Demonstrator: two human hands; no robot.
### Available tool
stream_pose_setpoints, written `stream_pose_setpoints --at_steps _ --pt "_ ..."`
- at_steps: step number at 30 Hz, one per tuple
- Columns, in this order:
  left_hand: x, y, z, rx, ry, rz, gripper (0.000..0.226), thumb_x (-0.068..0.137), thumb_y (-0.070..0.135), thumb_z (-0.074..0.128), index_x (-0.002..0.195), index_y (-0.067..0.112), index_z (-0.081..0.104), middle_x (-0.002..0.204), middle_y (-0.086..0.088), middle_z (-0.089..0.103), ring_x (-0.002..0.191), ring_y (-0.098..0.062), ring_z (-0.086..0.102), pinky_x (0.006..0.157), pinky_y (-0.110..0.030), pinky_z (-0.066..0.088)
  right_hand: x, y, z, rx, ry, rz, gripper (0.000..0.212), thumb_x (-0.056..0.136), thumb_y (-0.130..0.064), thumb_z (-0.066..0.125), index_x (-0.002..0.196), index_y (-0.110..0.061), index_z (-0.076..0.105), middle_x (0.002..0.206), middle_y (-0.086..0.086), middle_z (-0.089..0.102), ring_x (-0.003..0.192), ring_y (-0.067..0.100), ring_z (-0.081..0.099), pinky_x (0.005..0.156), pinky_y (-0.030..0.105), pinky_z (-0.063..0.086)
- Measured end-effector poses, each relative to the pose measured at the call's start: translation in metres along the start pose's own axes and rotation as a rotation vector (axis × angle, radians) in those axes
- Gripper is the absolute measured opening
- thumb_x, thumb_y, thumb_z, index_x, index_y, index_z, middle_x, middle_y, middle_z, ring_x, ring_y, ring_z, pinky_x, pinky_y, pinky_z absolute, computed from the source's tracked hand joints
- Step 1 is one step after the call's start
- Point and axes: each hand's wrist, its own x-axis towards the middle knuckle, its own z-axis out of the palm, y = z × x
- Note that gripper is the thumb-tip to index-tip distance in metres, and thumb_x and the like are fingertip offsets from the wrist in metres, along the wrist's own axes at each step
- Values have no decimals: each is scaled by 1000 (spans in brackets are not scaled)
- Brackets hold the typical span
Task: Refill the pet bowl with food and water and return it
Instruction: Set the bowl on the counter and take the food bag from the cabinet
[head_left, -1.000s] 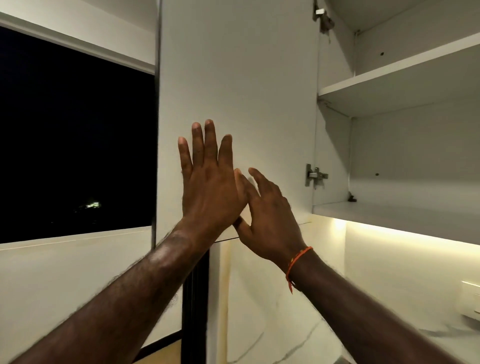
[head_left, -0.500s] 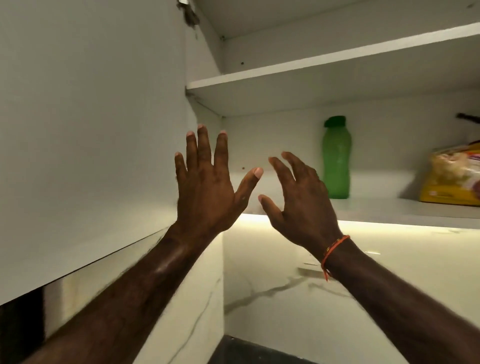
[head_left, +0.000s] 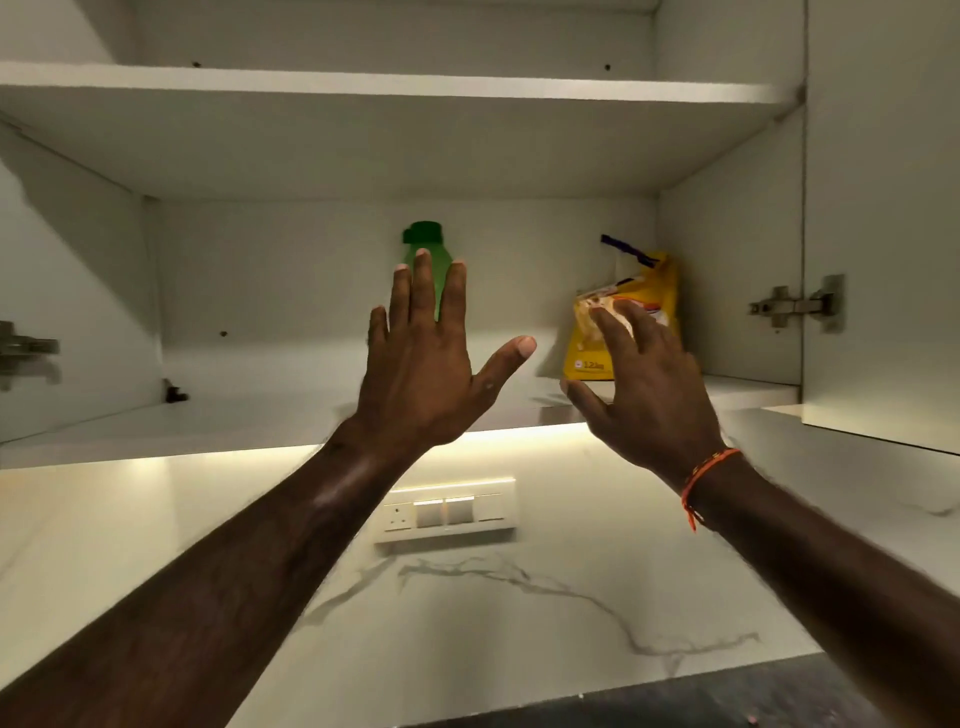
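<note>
An open white wall cabinet (head_left: 332, 156) fills the upper view, its doors swung wide with metal hinges (head_left: 795, 306) showing at the sides. Below its lower shelf (head_left: 249, 415) a light strip glows onto a white marbled backsplash (head_left: 467, 597) carrying a switch and socket panel (head_left: 447, 512). A dark tabletop (head_left: 675, 701) edge shows at the bottom.

On the lower shelf a green bottle (head_left: 423, 239) stands upright toward the back, long axis vertical, dark green cap on top. To its right, well apart from it, a yellow pet food bag (head_left: 649, 296) stands upright near the right cabinet wall, its folded top pointing up and leaning slightly left, printed face turned to the camera.

Both hands are raised toward the shelf and hold nothing. The left hand (head_left: 421, 374) has its fingers straight and close together, thumb spread wide to the right; it sits in front of the bottle, covering most of its body, and whether it touches the bottle cannot be told. The right hand (head_left: 644, 400), with an orange thread (head_left: 701, 478) on the wrist, has its fingers spread and lightly bent, overlapping the lower left part of the bag; contact cannot be told.
</note>
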Motion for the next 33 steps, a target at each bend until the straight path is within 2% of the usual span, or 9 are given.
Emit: stream_pose_setpoints --at_steps 7,13,20,24,26,27,29,31,33 --pt "50 48 55 -78 -52 60 102 88 86 26 165 25 -2 173 -8 -11 160 -29 -3 125 -56 15 18 80 2 -115 -48 58 80 91 -63 59 155 -22 34 162 12 34 139 37 41 107 52 41" --pt "84 66 104 -113 -188 69 103 88 85 32 165 24 0 174 -7 -9 159 -35 4 120 -60 25 43 117 24 -110 -140 116 86 89 -70 56 157 -25 28 161 11 33 140 38 41 106 55 46" --pt "145 81 162 -152 -543 -27 128 79 82 59 163 18 -14 171 -16 -18 157 -46 -2 124 -57 17 87 140 58 166 -331 347 121 66 -80 73 158 -24 18 157 10 35 137 37 45 109 50 46" --pt "168 79 188 -111 -792 42 132 77 77 67 161 27 -22 167 -10 -31 157 -41 -16 128 -57 9 104 167 82 200 -468 445 144 43 -81 83 157 -31 11 160 6 27 143 35 38 119 48 36" --pt "181 74 201 -128 -878 12 147 68 77 76 159 26 -28 171 -6 -22 158 -41 4 124 -55 24 114 179 93 235 -529 381 148 37 -86 78 159 -32 15 163 4 29 147 32 34 124 44 27" --pt "186 72 206 -186 -919 -33 155 64 74 82 157 23 -32 173 -4 -10 155 -40 20 119 -55 37 117 179 94 306 -589 328 135 49 -77 80 159 -28 17 163 4 30 149 30 32 125 40 22" --pt "191 71 216 -375 -979 -125 165 53 65 92 158 24 -28 170 0 17 145 -36 41 108 -55 49 120 175 93 453 -686 232 96 81 -42 77 156 -14 23 159 5 34 147 25 32 123 34 19" --pt "190 71 220 -537 -991 -153 156 47 55 96 163 27 -5 162 2 34 140 -32 45 109 -53 48 121 178 96 481 -658 175 84 88 -21 77 154 -11 27 156 7 37 146 25 34 123 34 22" --pt "189 72 216 -638 -998 -142 136 50 49 94 160 29 16 156 2 43 136 -28 48 109 -48 47 120 185 100 490 -617 198 88 81 -16 84 153 -14 33 153 8 44 141 26 43 121 36 30"
